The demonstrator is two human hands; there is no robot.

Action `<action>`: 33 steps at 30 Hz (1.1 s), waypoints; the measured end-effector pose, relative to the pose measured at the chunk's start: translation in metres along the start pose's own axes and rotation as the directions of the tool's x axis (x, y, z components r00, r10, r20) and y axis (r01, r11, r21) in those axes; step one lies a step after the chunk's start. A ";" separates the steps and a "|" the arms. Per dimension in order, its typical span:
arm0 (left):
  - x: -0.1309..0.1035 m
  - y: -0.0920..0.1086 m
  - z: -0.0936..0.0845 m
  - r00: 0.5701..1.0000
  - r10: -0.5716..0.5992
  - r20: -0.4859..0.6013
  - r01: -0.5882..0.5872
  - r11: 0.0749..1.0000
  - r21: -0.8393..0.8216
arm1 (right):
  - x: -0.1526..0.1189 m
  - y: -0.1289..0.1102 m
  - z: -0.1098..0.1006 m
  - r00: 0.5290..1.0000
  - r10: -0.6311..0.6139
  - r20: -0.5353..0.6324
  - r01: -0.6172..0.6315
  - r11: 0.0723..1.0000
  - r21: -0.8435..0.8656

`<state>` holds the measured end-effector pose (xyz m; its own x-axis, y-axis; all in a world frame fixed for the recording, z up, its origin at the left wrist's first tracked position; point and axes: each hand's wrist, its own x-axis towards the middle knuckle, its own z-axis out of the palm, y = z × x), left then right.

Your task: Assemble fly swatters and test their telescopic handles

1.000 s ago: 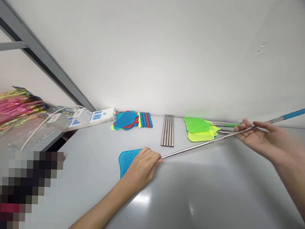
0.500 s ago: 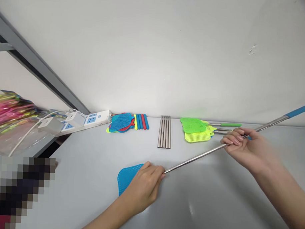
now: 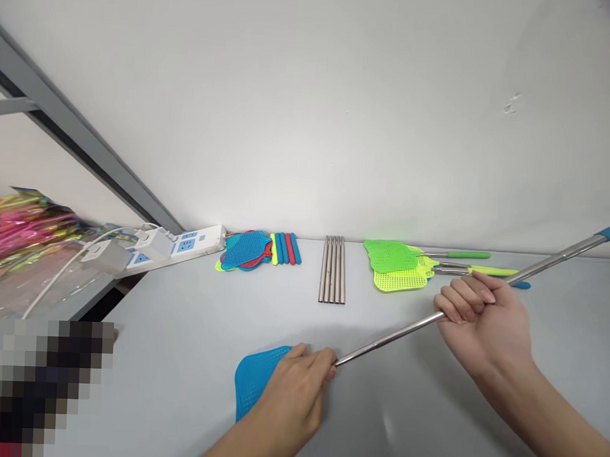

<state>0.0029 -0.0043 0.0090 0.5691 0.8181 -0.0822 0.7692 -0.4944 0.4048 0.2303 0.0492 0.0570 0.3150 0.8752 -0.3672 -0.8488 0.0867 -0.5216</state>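
Note:
A blue fly swatter (image 3: 259, 380) with an extended metal telescopic rod slants up from lower centre to the right edge, where its blue grip is partly out of view. My left hand (image 3: 299, 395) is closed around the rod's lower end beside the perforated blue head and hides part of that head. Farther up, my right hand (image 3: 482, 315) wraps its fingers around the metal rod. Beyond my right hand lie several swatters with green (image 3: 391, 257) and yellow heads (image 3: 403, 280), their rods short.
Several metal rods (image 3: 333, 269) lie side by side at the back of the grey table (image 3: 179, 384). To their left are coloured grips (image 3: 286, 248) and stacked swatter heads (image 3: 244, 250). A power strip (image 3: 199, 241) with plugs and plastic-wrapped goods (image 3: 34, 239) stand at left.
My right hand has slid slightly down the rod toward my left hand. The blue grip sits farther right, and the whole view has shifted slightly.

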 end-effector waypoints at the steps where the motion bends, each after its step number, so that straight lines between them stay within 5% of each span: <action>1: 0.000 0.000 0.000 1.000 0.008 0.014 -0.008 1.000 -0.008 | -0.001 0.002 -0.001 1.000 0.001 -0.002 -0.001 1.000 0.003; 33: 0.005 0.007 0.005 0.995 0.006 0.095 -0.008 1.000 0.021 | -0.032 0.066 -0.025 0.978 0.208 -0.035 -0.207 0.978 0.014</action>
<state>0.0126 -0.0055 0.0068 0.5987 0.7836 -0.1657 0.7705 -0.5070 0.3864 0.1749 0.0152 0.0156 0.1463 0.8570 -0.4941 -0.9015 -0.0901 -0.4233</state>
